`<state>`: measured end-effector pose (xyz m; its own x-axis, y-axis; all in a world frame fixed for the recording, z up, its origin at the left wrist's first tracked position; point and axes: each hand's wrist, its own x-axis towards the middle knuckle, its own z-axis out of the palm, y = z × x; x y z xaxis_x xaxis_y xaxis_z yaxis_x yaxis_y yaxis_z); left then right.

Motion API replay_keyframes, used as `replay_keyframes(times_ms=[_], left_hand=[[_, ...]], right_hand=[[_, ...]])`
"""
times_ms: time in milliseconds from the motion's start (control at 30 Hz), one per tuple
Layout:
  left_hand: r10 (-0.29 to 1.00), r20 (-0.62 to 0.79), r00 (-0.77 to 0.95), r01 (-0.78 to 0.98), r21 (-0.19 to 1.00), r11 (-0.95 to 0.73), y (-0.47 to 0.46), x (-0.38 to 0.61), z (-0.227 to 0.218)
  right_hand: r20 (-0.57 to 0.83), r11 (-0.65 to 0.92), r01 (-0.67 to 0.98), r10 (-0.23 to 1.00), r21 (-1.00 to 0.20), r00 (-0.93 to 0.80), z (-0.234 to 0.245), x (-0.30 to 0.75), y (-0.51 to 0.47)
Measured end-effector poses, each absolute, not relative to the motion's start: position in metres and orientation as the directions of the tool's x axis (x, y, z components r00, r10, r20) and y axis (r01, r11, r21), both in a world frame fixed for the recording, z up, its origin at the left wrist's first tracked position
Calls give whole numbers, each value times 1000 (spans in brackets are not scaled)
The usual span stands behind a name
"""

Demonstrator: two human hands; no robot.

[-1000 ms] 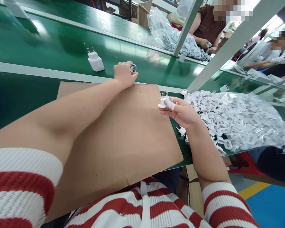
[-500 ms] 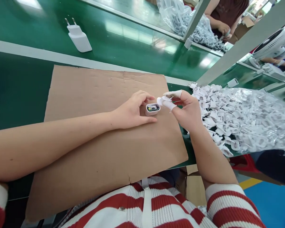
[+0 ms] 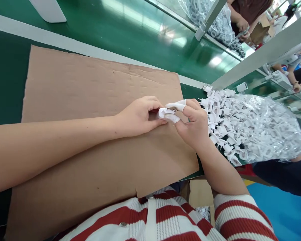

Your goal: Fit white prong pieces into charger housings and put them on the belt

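My left hand [image 3: 137, 115] is closed around a small white charger body [image 3: 161, 113], held just above the brown cardboard sheet [image 3: 77, 100]. My right hand [image 3: 194, 122], with white finger cots on thumb and forefinger, pinches a white plug cap [image 3: 171, 112] and presses it against the open end of the charger body. The two hands touch at the parts. The cap's prongs are hidden between the fingers.
A clear bag holding a heap of white plug caps [image 3: 245, 124] lies right of the cardboard. A finished white charger [image 3: 48, 10] sits on the green conveyor belt [image 3: 130, 36] at the top left. Grey frame posts [image 3: 261, 55] rise at right; other people work beyond them.
My left hand came back from the belt with the charger body to the cardboard. My right hand moved the plug cap onto its open end. The view tilted down.
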<state>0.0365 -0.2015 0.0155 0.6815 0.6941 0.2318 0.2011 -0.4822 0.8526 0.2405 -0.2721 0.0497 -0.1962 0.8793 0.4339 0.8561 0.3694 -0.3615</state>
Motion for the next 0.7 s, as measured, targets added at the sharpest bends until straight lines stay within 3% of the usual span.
replay_keyframes(times_ms=[300,400,567,700], left_hand=[[707,259,658,207,840,-501,-202,37,12],[715,245,654,208,851,-482,-205,37,13],[772,147,619,277,878,-390,-190,39,22],[905,165,391,436,833,-340,-120,40,26]], right_hand=[[472,341,893,864,-293,-175,45,240,-273],[464,325,888,873,-325,-150,41,239,-271],[339,279,840,933,-465,-122,37,239,-268],[146,212,907,975,-364,-169,32,240,-274]])
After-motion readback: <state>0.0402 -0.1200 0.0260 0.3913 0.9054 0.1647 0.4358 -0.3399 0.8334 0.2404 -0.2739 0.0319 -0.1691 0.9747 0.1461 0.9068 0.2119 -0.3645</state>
